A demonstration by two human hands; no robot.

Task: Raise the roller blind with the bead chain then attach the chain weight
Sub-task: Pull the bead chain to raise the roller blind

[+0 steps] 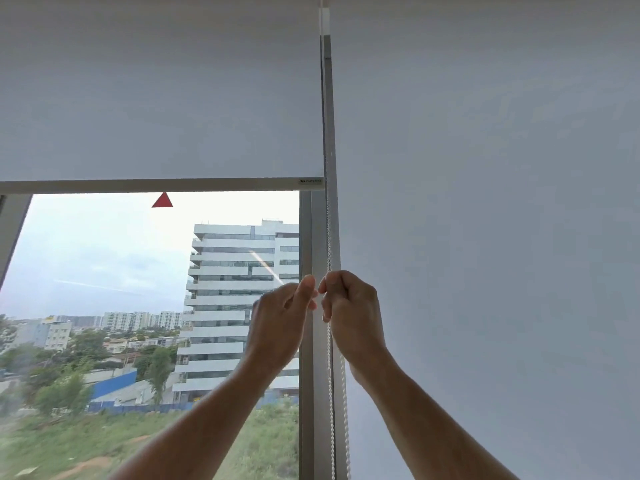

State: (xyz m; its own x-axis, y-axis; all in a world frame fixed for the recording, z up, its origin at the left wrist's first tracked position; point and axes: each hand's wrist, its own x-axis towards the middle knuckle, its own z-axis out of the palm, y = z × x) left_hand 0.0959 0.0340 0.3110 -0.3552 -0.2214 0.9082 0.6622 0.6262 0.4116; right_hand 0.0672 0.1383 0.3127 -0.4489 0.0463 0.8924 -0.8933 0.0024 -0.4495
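two hands raised at the window frame, both working the bead chain (329,237), which hangs as a white loop down the grey frame post (333,133) between the two blinds. step in hand, as i judge it: raising the left roller blind (159,91) by hauling the chain; the blind is partway up, its bottom bar (156,186) sitting across the upper part of the glass with open view below. right hand (353,313) is curled into a loose fist with thumb and forefinger tips closed on one strand of the chain near its top edge; the strand runs on out below the wrist. left hand (277,323) sits just beside it, thumb pressed against the bent forefinger in a pinch; what it pinches is too fine to make out, possibly the other strand or the same one. fingertips of the two hands nearly touch. two strands show below the hands, running down out of frame. the chain weight is not in view. second blind (485,202) on the right hangs fully down. next move, likely: a steady downward pull on the correct strand, hand over hand, keeping the beads seated, until the bar nears the top; then find the weight and clip it onto the loop's lower end.
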